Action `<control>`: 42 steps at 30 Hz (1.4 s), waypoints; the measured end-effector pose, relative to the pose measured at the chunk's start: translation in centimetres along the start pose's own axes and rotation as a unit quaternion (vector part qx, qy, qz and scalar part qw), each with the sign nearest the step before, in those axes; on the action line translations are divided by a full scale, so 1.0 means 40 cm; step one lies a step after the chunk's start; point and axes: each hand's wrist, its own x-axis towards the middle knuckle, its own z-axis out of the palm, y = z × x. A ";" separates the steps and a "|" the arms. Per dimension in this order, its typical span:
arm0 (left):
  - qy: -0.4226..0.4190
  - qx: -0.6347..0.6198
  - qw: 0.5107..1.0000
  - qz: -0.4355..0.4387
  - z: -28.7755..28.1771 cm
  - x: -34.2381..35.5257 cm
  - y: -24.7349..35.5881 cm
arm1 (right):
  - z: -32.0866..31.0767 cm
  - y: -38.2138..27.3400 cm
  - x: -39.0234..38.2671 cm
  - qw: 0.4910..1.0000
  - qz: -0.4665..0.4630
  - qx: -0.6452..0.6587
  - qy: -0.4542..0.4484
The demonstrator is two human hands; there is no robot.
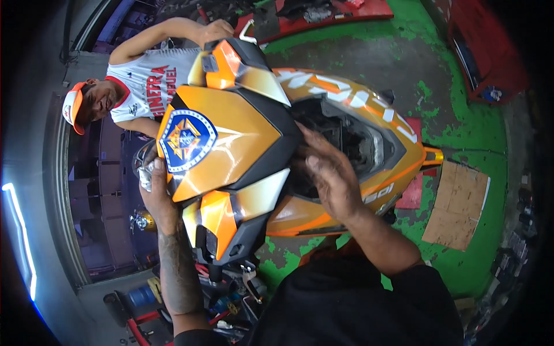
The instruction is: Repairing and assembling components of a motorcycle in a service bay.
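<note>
An orange-gold scooter front panel [242, 147] with black edging and a round blue emblem [186, 140] spans the centre. My left hand [156, 190] holds the panel's left edge, thumb upward, its other fingers mostly hidden. Along the black edge at right, beside an open cavity in the scooter body [346, 138], rests my right hand [329, 179], its fingers extended and partly shadowed. Orange-and-white trim pieces [222, 66] flank the panel above and below.
A person [141, 86] in cap and sleeveless top stands upper left, a hand near the upper trim. Cardboard [453, 202] lies on the green floor at right; a red tool cabinet [479, 34] stands upper right, cluttered tools [141, 297] lower left.
</note>
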 end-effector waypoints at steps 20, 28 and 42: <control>0.202 0.390 0.895 0.080 -0.081 -0.031 0.019 | 0.072 0.168 -0.218 0.979 -0.177 0.068 -0.069; 0.182 0.474 0.851 0.133 -0.096 -0.173 -0.001 | 0.090 0.211 -0.242 0.969 -0.170 0.127 -0.128; 0.129 0.561 0.796 0.186 -0.189 -0.097 -0.014 | 0.100 0.227 -0.238 0.965 -0.198 0.099 -0.140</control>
